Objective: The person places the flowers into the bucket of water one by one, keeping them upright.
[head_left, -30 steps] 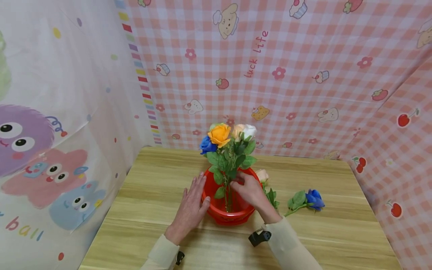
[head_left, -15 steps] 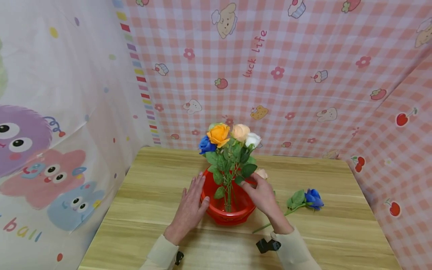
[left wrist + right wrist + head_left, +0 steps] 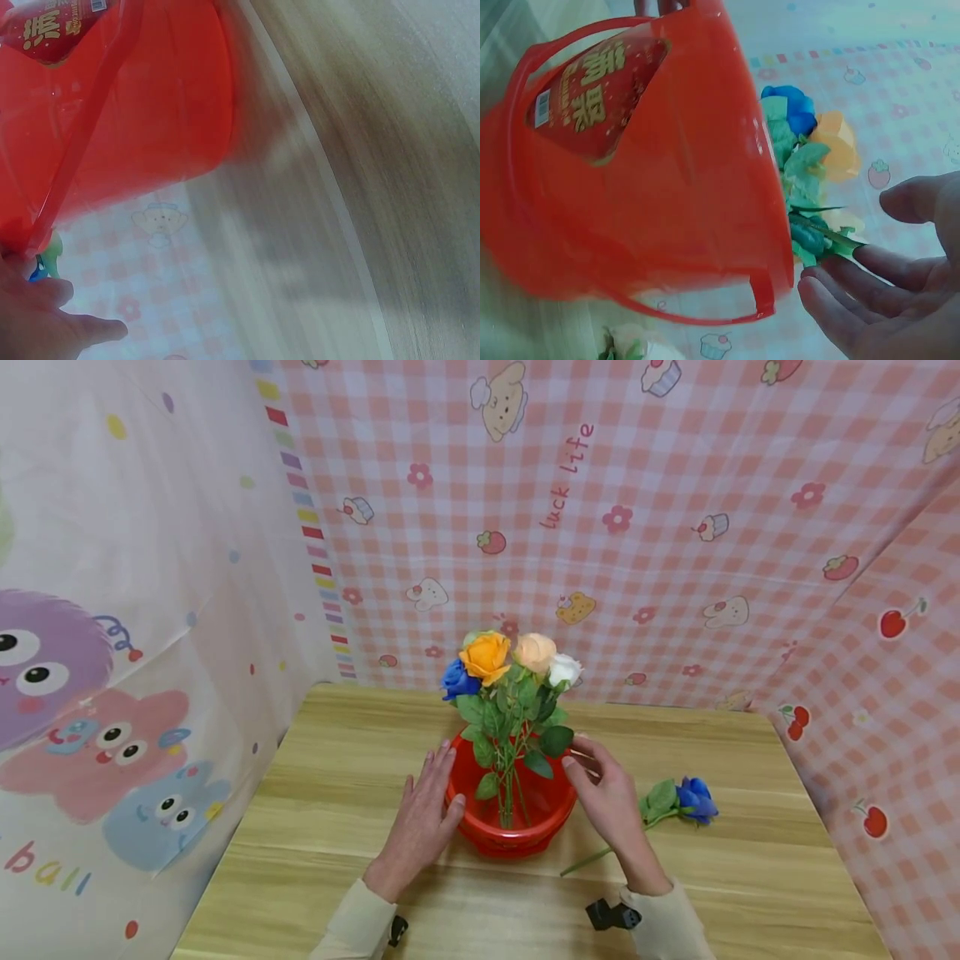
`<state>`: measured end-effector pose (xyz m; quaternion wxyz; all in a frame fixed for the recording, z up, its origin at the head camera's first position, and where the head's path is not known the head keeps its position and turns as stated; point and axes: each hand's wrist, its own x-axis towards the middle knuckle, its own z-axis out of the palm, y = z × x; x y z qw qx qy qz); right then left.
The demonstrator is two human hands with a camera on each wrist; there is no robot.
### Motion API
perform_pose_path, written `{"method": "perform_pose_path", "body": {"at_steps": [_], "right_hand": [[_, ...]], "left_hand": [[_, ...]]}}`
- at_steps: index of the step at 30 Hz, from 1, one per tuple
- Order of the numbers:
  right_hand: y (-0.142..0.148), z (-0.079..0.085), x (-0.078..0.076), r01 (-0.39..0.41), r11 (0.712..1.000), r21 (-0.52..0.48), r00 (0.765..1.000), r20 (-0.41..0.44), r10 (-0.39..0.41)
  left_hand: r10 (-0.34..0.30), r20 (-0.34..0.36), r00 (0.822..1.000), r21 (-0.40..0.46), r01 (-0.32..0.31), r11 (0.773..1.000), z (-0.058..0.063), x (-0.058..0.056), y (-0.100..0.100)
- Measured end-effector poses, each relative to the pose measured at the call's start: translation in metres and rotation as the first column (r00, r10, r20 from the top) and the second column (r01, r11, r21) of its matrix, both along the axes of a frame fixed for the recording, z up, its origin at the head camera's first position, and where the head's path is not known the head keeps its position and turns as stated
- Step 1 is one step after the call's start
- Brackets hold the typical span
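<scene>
A red plastic bucket (image 3: 514, 840) holds several artificial roses upright, their green stems inside it. Among them are an orange rose (image 3: 486, 657), a blue rose (image 3: 459, 681), a peach rose (image 3: 536, 652) and a white rose (image 3: 565, 671) leaning right. My left hand (image 3: 420, 822) rests along the bucket's left rim with straight fingers. At the right rim is my right hand (image 3: 609, 797), fingers relaxed and spread, thumb apart. In the right wrist view its fingertips reach the green leaves (image 3: 806, 169) just outside the bucket's mouth.
Right of the bucket, a loose blue rose (image 3: 697, 801) lies on the wooden table (image 3: 360, 760), its stem running under my right forearm. Another pale rose (image 3: 641, 346) lies beside the bucket, low in the right wrist view. A checked curtain (image 3: 637, 560) hangs behind the table.
My right hand has let go of the stems inside the bucket and drawn back to the right rim. The white rose has tipped right, exposing the peach one. The left hand stays put.
</scene>
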<state>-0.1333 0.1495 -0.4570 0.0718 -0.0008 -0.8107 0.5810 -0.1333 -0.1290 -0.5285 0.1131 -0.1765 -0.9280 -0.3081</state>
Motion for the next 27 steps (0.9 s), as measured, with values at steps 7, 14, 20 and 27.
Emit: {"method": "perform_pose_path", "body": {"at_steps": [7, 14, 20, 27], "right_hand": [[0.012, -0.006, 0.004, 0.039, 0.998, -0.041, 0.999, 0.0, -0.039], [0.027, -0.006, 0.008, 0.068, 0.997, -0.049, 0.998, 0.001, -0.068], [0.04, -0.007, 0.014, 0.121, 0.993, 0.0, 0.992, -0.036, -0.121], [0.055, -0.017, 0.02, 0.183, 0.983, 0.028, 0.982, -0.041, -0.182]], "left_hand": [[0.001, 0.01, 1.0, -0.005, -0.001, 1.0, 0.0, 0.0, 0.0], [0.003, 0.02, 1.0, -0.009, -0.003, 1.0, 0.002, 0.0, 0.0], [0.002, 0.02, 1.0, -0.001, -0.002, 1.0, 0.002, 0.0, 0.0], [0.0, 0.01, 1.0, 0.008, 0.0, 1.0, 0.0, 0.0, 0.0]]}}
